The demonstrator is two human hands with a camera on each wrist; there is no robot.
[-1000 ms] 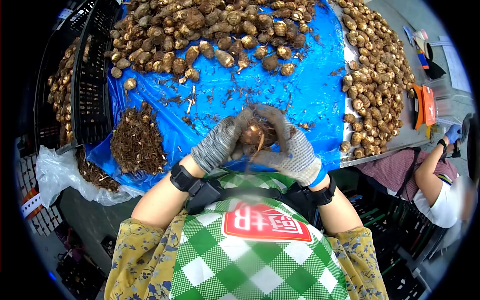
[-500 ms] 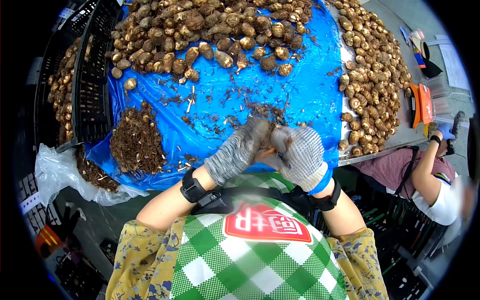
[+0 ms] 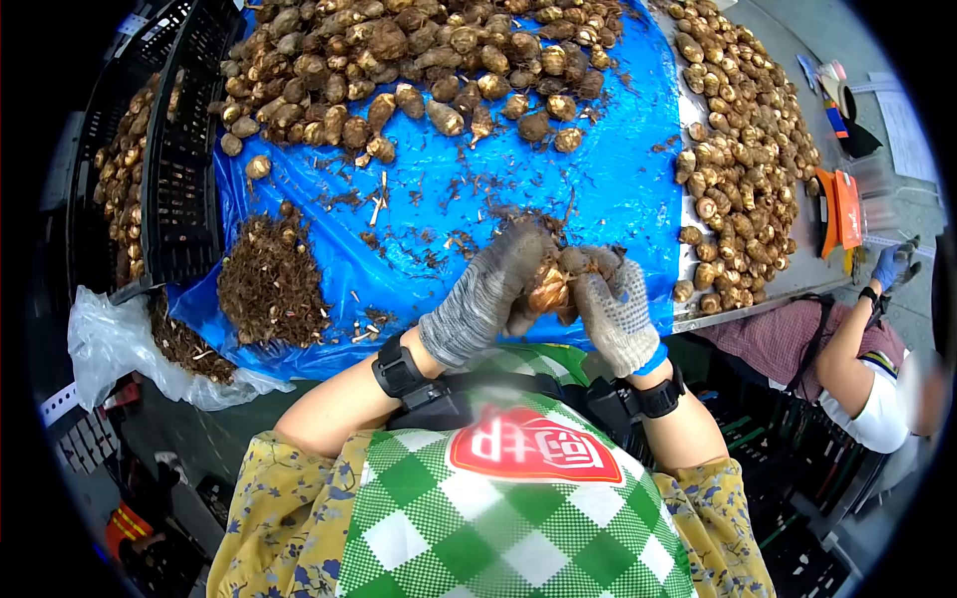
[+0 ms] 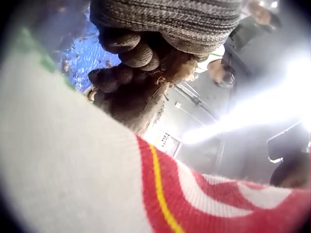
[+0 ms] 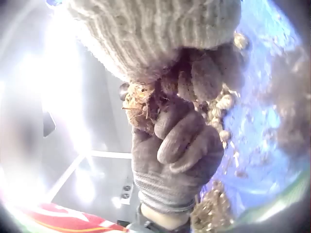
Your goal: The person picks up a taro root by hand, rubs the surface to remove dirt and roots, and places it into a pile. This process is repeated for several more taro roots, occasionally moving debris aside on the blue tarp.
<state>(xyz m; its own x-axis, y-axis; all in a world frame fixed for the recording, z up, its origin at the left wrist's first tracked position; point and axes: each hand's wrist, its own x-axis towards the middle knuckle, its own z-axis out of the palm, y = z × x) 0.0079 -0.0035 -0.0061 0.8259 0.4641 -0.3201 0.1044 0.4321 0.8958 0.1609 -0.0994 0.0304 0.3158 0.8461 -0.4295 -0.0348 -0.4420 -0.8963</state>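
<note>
- L hand (image 3: 488,294): gloved, fingers curled in a hold, above desk (image 3: 809,274) nr its near edge.
- R hand (image 3: 620,311): gloved, fingers bent in a hold, just beside L.
- L wrist (image 3: 399,369) & R wrist (image 3: 661,395): black straps on.
- L forearm (image 3: 334,409): bare, angled fwd & inward.
- R forearm (image 3: 684,427): ditto, mirrored.
- Upper sleeves: patterned, yellow.

2 knit gloves (image 3: 469,321), green-checked apron (image 3: 538,548), mustard sleeves (image 3: 284,508)

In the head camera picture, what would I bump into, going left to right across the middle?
Black crate, stringy brown pile, left grip, held root, right grip, big root heap, orange thing, someone's blue glove.
</note>
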